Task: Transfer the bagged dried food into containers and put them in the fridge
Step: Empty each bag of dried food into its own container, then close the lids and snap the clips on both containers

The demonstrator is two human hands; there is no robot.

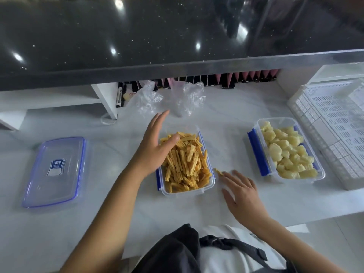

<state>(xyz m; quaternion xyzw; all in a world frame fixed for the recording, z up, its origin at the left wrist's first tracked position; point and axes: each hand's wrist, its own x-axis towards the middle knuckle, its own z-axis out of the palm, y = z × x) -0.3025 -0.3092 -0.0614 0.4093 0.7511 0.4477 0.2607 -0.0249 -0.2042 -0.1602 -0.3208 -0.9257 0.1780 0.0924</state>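
Note:
A clear container with blue clips (206,186) stands in the middle of the white counter, heaped with orange ridged dried sticks (187,162). My left hand (155,144) hovers over its left rim, fingers straight, thumb touching the sticks. My right hand (240,192) lies flat on the counter right of the container, its fingertips at a stray orange piece (217,171). A second clear container (258,154) further right holds pale yellow dried pieces (285,152). An empty crumpled clear bag (173,99) lies behind the middle container.
A blue-rimmed container lid (55,172) lies flat at the left. A white perforated crate (334,134) stands at the right edge. A raised black glossy counter (137,36) overhangs the back, with pens (119,95) and small items beneath it.

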